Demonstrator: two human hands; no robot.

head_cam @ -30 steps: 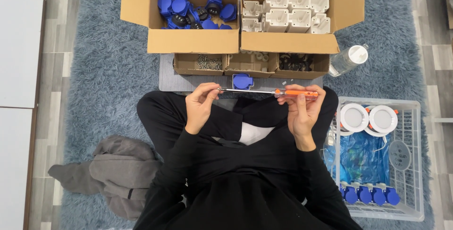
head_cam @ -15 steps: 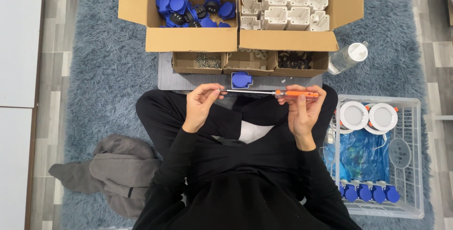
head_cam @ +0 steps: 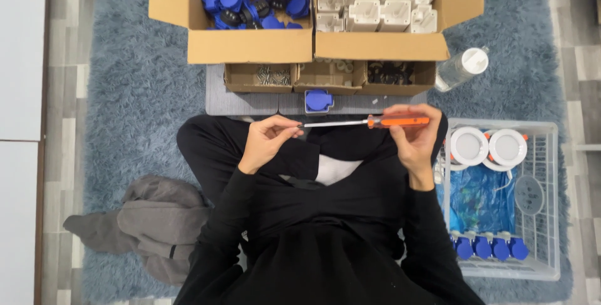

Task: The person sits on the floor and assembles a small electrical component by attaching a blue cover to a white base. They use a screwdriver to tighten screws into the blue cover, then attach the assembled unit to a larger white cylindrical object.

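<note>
Right hand (head_cam: 414, 137) grips screwdriver (head_cam: 369, 121) handle; left hand (head_cam: 268, 141) pinches its tip.

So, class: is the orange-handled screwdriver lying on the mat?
No, the right hand holds the screwdriver by its handle while the left hand pinches its tip.

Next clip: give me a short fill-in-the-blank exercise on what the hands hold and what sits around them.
1. The right hand grips the screwdriver by its ____ handle.
2. The left hand pinches the screwdriver's metal ____.
3. The left cardboard box holds parts coloured ____.
4. The grey garment lies on the ____.

Missing words: orange; tip; blue; rug
</note>
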